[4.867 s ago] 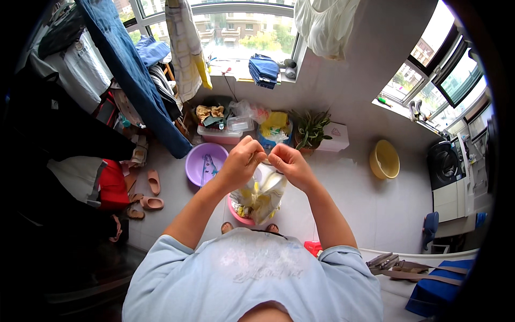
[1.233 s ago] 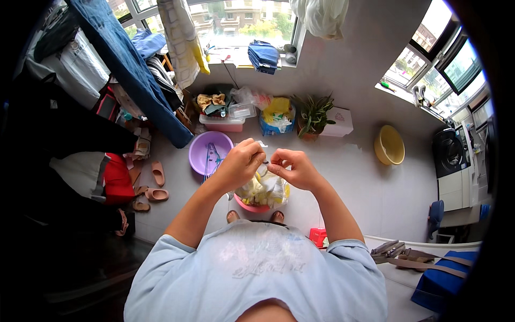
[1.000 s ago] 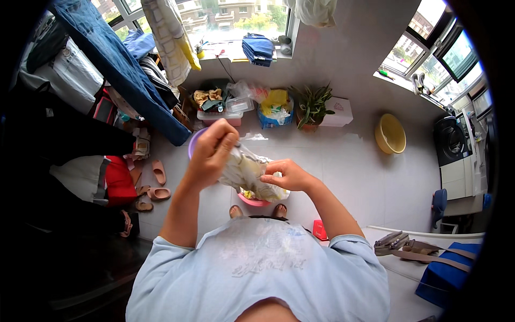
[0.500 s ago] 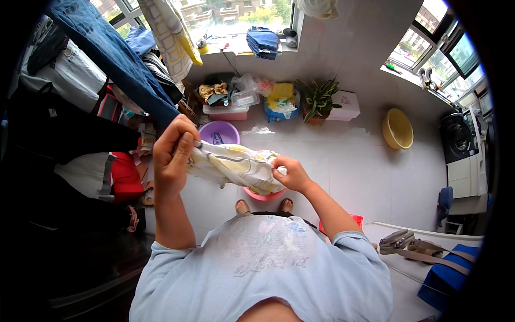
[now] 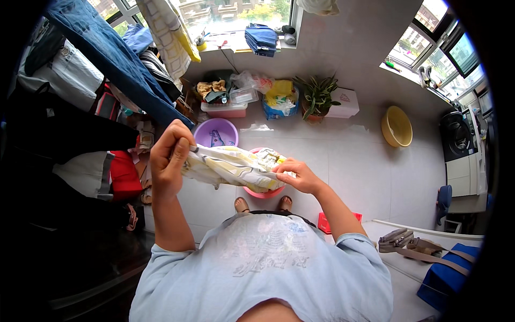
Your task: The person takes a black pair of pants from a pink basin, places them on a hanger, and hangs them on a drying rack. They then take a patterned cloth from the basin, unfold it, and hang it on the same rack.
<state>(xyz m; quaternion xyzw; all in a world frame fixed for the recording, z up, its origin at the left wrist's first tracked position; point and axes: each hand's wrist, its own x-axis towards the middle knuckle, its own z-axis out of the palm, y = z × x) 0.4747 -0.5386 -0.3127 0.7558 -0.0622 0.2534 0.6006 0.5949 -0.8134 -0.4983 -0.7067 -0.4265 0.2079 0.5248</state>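
A white cloth with yellow and grey pattern [image 5: 230, 165] stretches between my two hands. My left hand [image 5: 170, 155] is closed around its left end, raised higher than the other. At the right end, my right hand [image 5: 298, 175] pinches the cloth's edge between thumb and fingers. Below the cloth stands a pink basin [image 5: 264, 194] on the floor in front of my feet, mostly hidden by the fabric. More patterned fabric shows at the basin's far side. Just beyond my left hand sits a purple basin [image 5: 228, 131] with something dark blue in it.
Blue jeans [image 5: 123, 64] and other laundry hang at the left, near my left arm. Along the far wall stand a pink-based plastic box [image 5: 228, 111], a potted plant [image 5: 317, 99] and a white box [image 5: 344, 103]. A yellow basin [image 5: 397, 126] leans at the right.
My right hand has shifted a little to the right, with its fingers more extended along the cloth's edge. The left hand has dropped slightly, still gripping its end.
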